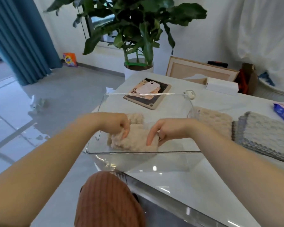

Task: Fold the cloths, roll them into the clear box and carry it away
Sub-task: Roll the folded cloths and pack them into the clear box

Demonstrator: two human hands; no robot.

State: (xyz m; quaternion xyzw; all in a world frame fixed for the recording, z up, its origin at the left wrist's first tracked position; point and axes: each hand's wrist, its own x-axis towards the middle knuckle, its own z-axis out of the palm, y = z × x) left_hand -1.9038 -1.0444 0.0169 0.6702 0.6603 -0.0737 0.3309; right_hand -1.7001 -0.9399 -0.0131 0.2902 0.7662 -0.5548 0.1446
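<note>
While left hand (pixel 120 123) and right hand (pixel 167 130) grip its ends in the clear box (pixel 143 152), the beige cloth roll (pixel 134 142) looks soft and light.

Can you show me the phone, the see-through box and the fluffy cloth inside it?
phone (pixel 148 87): head view, middle of its pale back.
clear box (pixel 179 151): head view, on its near rim.
beige cloth (pixel 133 142): head view, middle of its fluffy top.

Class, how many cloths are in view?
4: cloth in the box, gripped by left hand and right hand; roll behind it; beige cloth right of the box; grey cloth further right. Stacks may hide more.
</note>
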